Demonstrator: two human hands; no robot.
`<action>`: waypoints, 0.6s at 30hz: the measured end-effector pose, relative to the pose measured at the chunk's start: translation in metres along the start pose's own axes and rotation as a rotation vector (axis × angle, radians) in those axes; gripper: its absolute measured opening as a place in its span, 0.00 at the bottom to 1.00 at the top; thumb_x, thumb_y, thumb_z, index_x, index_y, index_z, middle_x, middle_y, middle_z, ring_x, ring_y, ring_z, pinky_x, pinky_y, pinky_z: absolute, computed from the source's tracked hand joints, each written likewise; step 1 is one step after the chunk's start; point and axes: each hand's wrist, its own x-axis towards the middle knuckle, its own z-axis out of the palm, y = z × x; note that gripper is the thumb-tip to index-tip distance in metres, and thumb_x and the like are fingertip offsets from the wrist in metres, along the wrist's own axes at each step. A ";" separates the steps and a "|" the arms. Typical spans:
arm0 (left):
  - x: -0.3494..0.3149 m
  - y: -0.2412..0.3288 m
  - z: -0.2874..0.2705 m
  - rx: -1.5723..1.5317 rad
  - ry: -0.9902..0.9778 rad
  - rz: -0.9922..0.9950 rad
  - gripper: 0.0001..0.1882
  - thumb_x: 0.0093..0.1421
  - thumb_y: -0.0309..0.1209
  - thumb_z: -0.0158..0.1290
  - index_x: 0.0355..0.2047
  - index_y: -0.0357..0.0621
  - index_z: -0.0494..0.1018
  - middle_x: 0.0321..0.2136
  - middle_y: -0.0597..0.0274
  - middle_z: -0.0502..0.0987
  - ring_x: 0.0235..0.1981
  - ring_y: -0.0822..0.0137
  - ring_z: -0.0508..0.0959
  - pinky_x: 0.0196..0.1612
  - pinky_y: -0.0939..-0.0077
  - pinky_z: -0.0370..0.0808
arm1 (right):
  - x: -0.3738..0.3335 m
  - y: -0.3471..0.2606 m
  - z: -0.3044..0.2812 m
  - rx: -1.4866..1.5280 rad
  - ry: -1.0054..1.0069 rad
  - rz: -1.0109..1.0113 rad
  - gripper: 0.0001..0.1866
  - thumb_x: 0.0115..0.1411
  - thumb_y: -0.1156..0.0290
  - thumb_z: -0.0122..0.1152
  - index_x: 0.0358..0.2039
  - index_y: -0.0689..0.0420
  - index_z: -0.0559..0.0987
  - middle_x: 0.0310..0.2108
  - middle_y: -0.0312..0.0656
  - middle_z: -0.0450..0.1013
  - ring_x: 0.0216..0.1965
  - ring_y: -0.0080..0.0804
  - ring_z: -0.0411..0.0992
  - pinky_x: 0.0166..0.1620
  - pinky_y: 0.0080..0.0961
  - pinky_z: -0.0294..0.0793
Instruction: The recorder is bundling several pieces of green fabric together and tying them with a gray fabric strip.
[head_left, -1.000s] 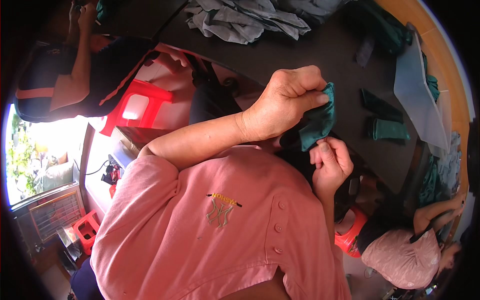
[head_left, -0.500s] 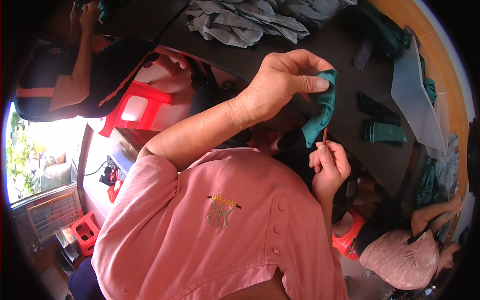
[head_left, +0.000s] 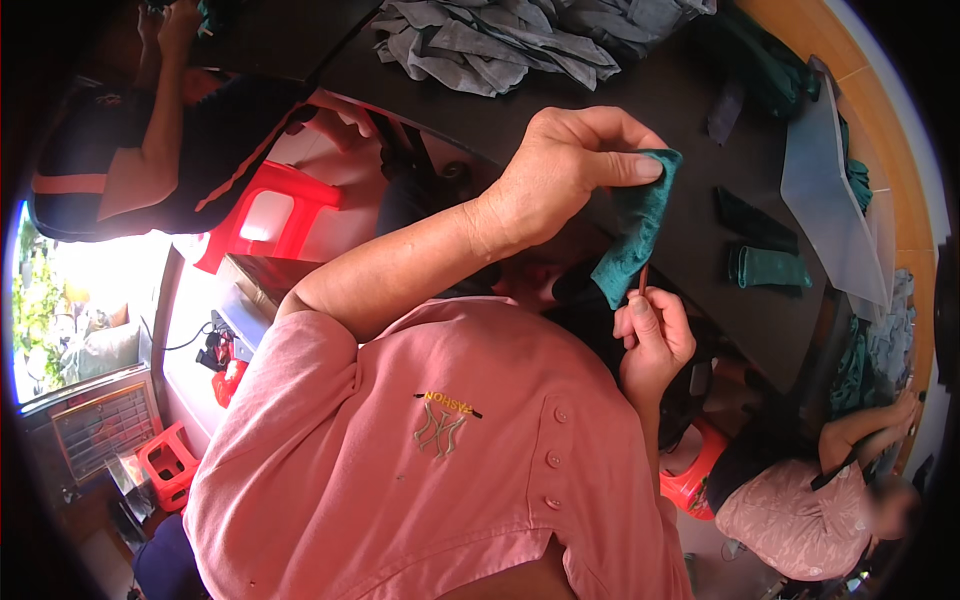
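A narrow green velvet-like fabric piece [head_left: 637,225] hangs from my left hand [head_left: 570,170], its top corner pinched between thumb and fingers. Lower down, my right hand [head_left: 655,338] is closed around a thin reddish-brown stick [head_left: 644,278]. The stick's upper end meets the lower part of the fabric; whether it goes inside or lies behind cannot be seen. On the dark table [head_left: 690,190] to the right lie a folded green fabric bundle [head_left: 772,267] and a darker green strip [head_left: 755,218].
Grey fabric pieces [head_left: 490,50] are heaped at the table's far side. A translucent panel [head_left: 830,180] stands along the right edge, near dark green cloth [head_left: 765,70]. A red stool [head_left: 285,215] is at left, beside a co-worker [head_left: 150,160]; another person [head_left: 800,510] sits at lower right.
The fabric has straightened out and now hangs flatter, its lower end shifted slightly left and down. My right hand has moved a little left with the stick; my left hand keeps its pinch.
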 end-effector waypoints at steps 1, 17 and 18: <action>0.000 0.002 0.002 -0.021 0.000 0.010 0.09 0.60 0.26 0.59 0.40 0.36 0.79 0.32 0.68 0.80 0.37 0.78 0.76 0.45 0.83 0.71 | 0.000 0.000 0.000 0.000 -0.001 -0.001 0.02 0.61 0.79 0.60 0.32 0.64 0.77 0.20 0.34 0.70 0.19 0.15 0.64 0.22 0.13 0.56; 0.000 0.003 0.000 -0.105 -0.080 0.010 0.11 0.54 0.17 0.60 0.39 0.38 0.79 0.33 0.66 0.80 0.37 0.77 0.78 0.44 0.83 0.74 | 0.010 -0.003 0.002 -0.065 0.020 -0.122 0.04 0.61 0.76 0.61 0.32 0.64 0.77 0.21 0.34 0.72 0.20 0.15 0.65 0.22 0.13 0.56; 0.000 0.004 0.001 -0.105 -0.080 0.009 0.11 0.54 0.17 0.60 0.39 0.38 0.79 0.33 0.66 0.80 0.37 0.77 0.78 0.44 0.83 0.74 | 0.010 -0.003 0.002 -0.046 0.011 -0.125 0.04 0.61 0.76 0.61 0.32 0.64 0.77 0.21 0.34 0.72 0.20 0.15 0.65 0.22 0.13 0.56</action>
